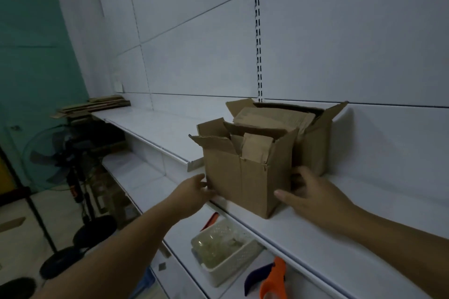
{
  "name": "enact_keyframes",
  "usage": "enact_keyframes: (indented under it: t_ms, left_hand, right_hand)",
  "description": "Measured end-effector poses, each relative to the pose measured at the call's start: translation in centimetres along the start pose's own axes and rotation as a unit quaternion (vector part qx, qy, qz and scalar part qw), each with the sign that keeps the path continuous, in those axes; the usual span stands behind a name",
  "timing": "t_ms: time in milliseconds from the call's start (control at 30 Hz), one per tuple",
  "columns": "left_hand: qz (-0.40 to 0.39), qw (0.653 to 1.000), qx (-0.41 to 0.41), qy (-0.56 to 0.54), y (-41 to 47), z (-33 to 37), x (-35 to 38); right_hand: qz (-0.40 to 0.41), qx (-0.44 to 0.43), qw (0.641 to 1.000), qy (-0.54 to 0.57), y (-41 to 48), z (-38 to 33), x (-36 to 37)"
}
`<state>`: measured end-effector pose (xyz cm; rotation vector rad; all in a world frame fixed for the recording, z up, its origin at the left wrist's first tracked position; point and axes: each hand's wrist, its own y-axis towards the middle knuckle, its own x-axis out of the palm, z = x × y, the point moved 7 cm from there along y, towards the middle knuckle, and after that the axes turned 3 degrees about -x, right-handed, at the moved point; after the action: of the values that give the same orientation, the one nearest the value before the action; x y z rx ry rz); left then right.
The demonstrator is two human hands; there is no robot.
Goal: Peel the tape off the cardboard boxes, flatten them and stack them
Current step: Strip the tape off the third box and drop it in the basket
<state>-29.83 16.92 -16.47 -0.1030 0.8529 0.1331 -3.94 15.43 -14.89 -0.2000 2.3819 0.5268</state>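
Note:
A brown cardboard box (pixel 245 172) stands upright on the white shelf (pixel 340 238), its top flaps open and smaller folded cardboard pieces inside. My left hand (pixel 194 192) presses against its left side and my right hand (pixel 313 196) holds its right side, fingers spread around the corner. A second open cardboard box (pixel 313 143) stands right behind it against the wall panel. Far to the left, a stack of flattened cardboard (pixel 94 105) lies on the end of a shelf.
Below the shelf sit a white basket (pixel 226 252) with clear items and an orange-and-blue tool (pixel 269 279). A standing fan (pixel 56 155) and dark round bases are on the floor at left. A slotted upright runs up the wall.

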Motion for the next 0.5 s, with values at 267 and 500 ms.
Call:
enact_keyframes:
  t_ms: [267, 500]
  left_hand:
    - [-0.049, 0.987, 0.062, -0.14, 3.9, -2.0, -1.2]
    - [-0.102, 0.984, 0.11, -0.096, 5.9, -1.0, 1.5]
  right_hand:
    - [0.024, 0.049, 0.991, 0.125, 1.2, -0.2, 2.0]
    - [0.206, -0.024, 0.976, 0.062, -3.7, -4.7, -3.7]
